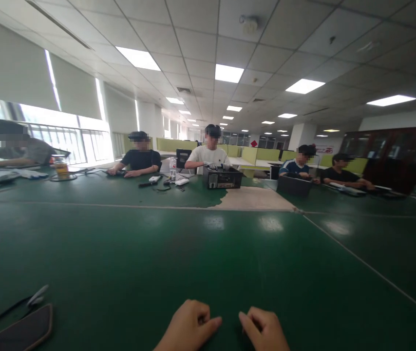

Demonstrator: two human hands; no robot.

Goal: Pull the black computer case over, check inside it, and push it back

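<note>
Left hand [192, 325] and right hand [266, 330] show apart above the green tabletop [208, 263], fingers curled; palms are hidden, so grip cannot be told. The smartphone [21, 332], cut off at lower left, lies near a blurred pale cable end [38, 295].

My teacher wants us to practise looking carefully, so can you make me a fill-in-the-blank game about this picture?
1. The big table is mostly coloured ____.
2. In the picture, the dark phone-like device lies to the ____ of the left hand.
3. The person behind the black case wears a ____ shirt.
4. The left hand and right hand are not ____ each other.

Missing words: green; left; white; touching.
</note>
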